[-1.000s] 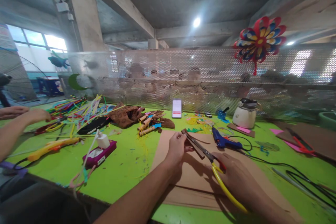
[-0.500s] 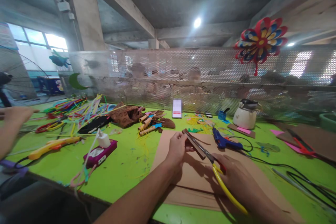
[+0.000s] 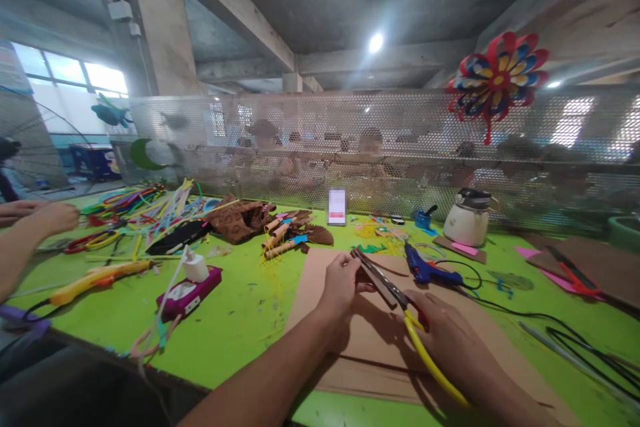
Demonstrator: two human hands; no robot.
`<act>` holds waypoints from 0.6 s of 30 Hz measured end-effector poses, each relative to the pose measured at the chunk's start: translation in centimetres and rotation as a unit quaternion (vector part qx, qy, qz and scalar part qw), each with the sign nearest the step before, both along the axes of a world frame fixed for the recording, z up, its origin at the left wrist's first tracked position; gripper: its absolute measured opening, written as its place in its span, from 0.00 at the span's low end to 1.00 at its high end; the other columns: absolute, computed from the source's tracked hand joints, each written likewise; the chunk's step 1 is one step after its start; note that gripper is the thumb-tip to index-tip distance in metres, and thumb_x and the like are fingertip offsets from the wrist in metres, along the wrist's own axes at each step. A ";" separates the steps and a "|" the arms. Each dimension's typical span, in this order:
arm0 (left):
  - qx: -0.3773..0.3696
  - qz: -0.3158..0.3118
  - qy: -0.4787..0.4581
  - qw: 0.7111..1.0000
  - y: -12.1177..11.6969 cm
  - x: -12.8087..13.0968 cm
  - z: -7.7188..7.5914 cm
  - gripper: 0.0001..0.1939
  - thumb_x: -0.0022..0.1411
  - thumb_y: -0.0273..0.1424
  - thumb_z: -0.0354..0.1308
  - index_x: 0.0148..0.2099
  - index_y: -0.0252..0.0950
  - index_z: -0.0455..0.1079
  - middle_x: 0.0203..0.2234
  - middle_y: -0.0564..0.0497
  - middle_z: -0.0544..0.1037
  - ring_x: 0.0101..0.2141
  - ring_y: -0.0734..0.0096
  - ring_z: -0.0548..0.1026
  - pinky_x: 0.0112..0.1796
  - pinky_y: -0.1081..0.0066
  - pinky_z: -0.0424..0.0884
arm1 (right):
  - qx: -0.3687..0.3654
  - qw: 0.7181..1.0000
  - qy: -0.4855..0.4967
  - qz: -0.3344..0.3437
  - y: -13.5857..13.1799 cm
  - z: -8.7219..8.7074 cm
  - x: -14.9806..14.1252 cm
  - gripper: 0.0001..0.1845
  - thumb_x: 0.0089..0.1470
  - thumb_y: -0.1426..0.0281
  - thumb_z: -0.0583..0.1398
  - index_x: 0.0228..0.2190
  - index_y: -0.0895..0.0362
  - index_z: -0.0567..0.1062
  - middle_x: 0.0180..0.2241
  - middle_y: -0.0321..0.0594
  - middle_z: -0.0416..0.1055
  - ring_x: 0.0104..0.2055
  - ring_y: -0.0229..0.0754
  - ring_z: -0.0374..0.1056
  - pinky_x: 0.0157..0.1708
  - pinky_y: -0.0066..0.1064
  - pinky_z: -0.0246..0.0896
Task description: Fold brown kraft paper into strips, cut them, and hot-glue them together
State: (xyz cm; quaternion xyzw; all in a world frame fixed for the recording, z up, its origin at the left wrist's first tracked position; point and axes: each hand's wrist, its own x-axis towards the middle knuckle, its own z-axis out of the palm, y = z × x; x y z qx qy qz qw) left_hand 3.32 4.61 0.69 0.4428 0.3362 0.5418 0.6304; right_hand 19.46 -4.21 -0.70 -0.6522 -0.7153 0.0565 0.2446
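My right hand (image 3: 443, 327) is closed around the yellow and red handles of a pair of scissors (image 3: 395, 293). The blades point up and left along a narrow dark brown strip (image 3: 384, 292), which looks like card or felt. My left hand (image 3: 343, 283) pinches the far end of that strip near the blade tips. A thin curling offcut (image 3: 385, 268) sticks out on the right side of the blades. Both hands are above a large sheet of brown cardboard (image 3: 313, 307) on the green table (image 3: 245, 327).
A blue glue gun (image 3: 430, 270) with a black cable lies right of the cardboard. Further off stand a white kettle-like jug (image 3: 467, 220) and a propped phone (image 3: 337, 207). To the left are a purple power strip (image 3: 193, 293), a yellow glue gun (image 3: 100, 279) and another person's hands (image 3: 55, 217).
My hands and the scissors have shifted very slightly to the right along with the brown strip. At the left, the other person's hands have come further into view.
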 end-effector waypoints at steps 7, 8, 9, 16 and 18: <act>-0.004 0.008 -0.014 1.000 -0.2 0.2 -0.2 0.10 0.53 0.33 0.56 0.28 0.35 0.58 0.20 0.52 0.71 0.21 0.73 0.72 0.22 0.73 0.70 | 0.001 1.000 0.006 0.001 -0.1 0.0 -0.1 0.17 0.53 0.67 0.53 0.43 0.55 0.73 0.32 0.45 0.74 0.35 0.47 0.69 0.34 0.31 0.56; -0.005 0.009 -0.016 1.000 -0.2 0.2 -0.3 0.10 0.53 0.33 0.56 0.28 0.35 0.58 0.20 0.52 0.71 0.21 0.73 0.72 0.22 0.73 0.70 | 0.002 1.000 0.005 0.000 -0.1 0.0 -0.1 0.17 0.53 0.67 0.53 0.43 0.55 0.73 0.32 0.45 0.74 0.35 0.47 0.70 0.34 0.31 0.56; -0.005 0.009 -0.016 1.000 -0.2 0.2 -0.3 0.10 0.52 0.33 0.56 0.28 0.35 0.58 0.20 0.52 0.71 0.21 0.73 0.72 0.22 0.73 0.70 | 0.002 1.000 0.003 0.000 -0.1 0.0 -0.1 0.17 0.53 0.68 0.53 0.44 0.55 0.73 0.33 0.45 0.74 0.35 0.47 0.70 0.34 0.31 0.56; -0.008 0.006 -0.021 1.000 -0.3 0.2 -0.1 0.08 0.53 0.31 0.55 0.28 0.36 0.57 0.20 0.51 0.71 0.20 0.72 0.72 0.22 0.73 0.70 | 0.001 1.000 -0.008 -0.007 0.0 -0.1 -0.1 0.18 0.53 0.68 0.53 0.44 0.54 0.73 0.34 0.45 0.75 0.36 0.48 0.70 0.34 0.31 0.57; -0.011 0.006 -0.019 1.000 -0.3 0.3 -0.1 0.07 0.52 0.30 0.54 0.28 0.36 0.57 0.21 0.51 0.71 0.21 0.71 0.73 0.22 0.72 0.70 | -0.006 1.000 -0.013 -0.003 0.0 0.0 -0.1 0.17 0.53 0.68 0.52 0.44 0.55 0.73 0.34 0.45 0.75 0.36 0.48 0.71 0.34 0.31 0.57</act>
